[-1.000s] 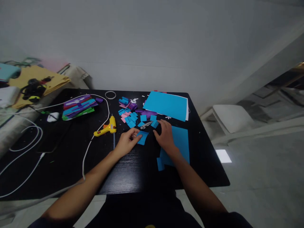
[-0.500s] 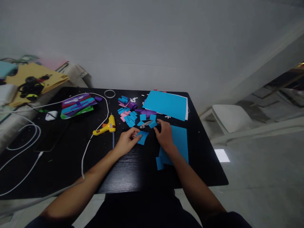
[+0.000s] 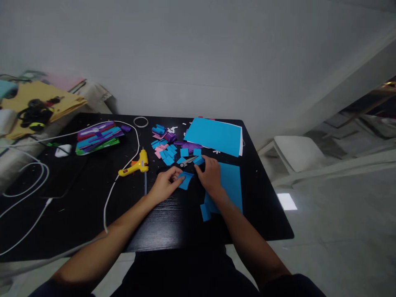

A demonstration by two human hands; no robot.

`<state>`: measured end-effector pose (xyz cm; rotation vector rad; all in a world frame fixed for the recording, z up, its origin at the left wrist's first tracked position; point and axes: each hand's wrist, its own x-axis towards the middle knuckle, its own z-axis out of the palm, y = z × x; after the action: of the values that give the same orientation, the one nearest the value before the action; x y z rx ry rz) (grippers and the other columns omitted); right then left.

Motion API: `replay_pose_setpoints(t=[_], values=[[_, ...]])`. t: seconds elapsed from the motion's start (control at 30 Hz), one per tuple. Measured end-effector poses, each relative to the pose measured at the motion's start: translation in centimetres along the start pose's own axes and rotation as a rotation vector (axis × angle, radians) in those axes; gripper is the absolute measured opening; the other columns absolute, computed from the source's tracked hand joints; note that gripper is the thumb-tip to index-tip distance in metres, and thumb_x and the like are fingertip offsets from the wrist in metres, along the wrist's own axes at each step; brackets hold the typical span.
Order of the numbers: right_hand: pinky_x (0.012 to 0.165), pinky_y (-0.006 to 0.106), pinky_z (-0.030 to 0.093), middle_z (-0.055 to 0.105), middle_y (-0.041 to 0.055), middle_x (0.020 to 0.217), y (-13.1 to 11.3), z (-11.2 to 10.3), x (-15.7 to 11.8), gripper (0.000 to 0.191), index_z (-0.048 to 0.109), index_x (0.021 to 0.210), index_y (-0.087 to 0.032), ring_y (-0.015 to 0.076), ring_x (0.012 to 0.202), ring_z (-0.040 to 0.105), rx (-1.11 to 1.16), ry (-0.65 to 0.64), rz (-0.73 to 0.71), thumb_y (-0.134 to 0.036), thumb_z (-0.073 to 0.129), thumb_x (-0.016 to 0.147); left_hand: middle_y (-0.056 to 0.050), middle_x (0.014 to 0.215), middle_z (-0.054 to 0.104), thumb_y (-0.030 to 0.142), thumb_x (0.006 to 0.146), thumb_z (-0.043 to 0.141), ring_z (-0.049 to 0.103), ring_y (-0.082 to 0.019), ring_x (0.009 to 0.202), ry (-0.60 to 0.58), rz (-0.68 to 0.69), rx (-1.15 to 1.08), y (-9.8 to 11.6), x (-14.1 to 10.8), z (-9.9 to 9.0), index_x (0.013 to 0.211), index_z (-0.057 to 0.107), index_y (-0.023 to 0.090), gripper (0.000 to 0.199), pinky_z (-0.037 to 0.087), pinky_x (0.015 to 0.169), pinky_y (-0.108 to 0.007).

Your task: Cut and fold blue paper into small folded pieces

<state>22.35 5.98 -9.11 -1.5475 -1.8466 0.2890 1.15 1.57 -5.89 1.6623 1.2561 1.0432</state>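
Note:
My left hand [image 3: 166, 183] pinches a slightly curled piece of blue paper [image 3: 185, 181] just above the black table. My right hand [image 3: 210, 175] reaches over the table with thumb and forefinger apart, at the edge of a small blue paper piece [image 3: 198, 160]; whether they touch it I cannot tell. Scissors [image 3: 187, 162] lie just left of those fingertips, among small blue paper squares [image 3: 184, 152]. Partly under my right forearm is a large blue sheet [image 3: 232, 183], with another blue piece [image 3: 205, 212] at its lower left corner.
Left of my hands lies a yellow glue gun [image 3: 136, 165] with its white cord. Cut blue and pink pieces [image 3: 167, 152] are heaped behind. Further back rest a blue sheet on white paper [image 3: 215, 136] and a colourful stack [image 3: 98, 138]. A white stool [image 3: 297, 152] stands right.
My right hand has moved slightly left, its thumb now closer to the scissors and the small blue piece. My left hand still holds its blue paper. The whole view has shifted a little.

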Motion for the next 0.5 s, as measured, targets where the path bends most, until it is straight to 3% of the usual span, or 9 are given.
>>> replay_pose_setpoints(t=[0.27, 0.5], values=[[0.101, 0.055, 0.054, 0.069, 0.0214, 0.132, -1.0, -1.7, -0.6, 0.048, 0.057, 0.140, -0.016, 0.0362, 0.118, 0.066, 0.214, 0.118, -0.004, -0.034, 0.058, 0.096, 0.004, 0.068, 0.060, 0.038, 0.087, 0.076, 0.056, -0.013, 0.061, 0.051, -0.046, -0.086, -0.1, -0.1, -0.2, 0.096, 0.069, 0.020, 0.022, 0.045, 0.061, -0.024], [0.068, 0.037, 0.060, 0.074, 0.0120, 0.106, -2.2, -2.4, -1.4, 0.044, 0.058, 0.136, -0.022, 0.0244, 0.081, 0.071, 0.373, -0.049, 0.027, -0.027, 0.057, 0.093, 0.004, 0.066, 0.059, 0.051, 0.089, 0.073, 0.060, -0.013, 0.057, 0.062, -0.092, -0.263, 0.1, 0.2, -0.4, 0.094, 0.062, 0.020, 0.033, 0.053, 0.059, -0.027]])
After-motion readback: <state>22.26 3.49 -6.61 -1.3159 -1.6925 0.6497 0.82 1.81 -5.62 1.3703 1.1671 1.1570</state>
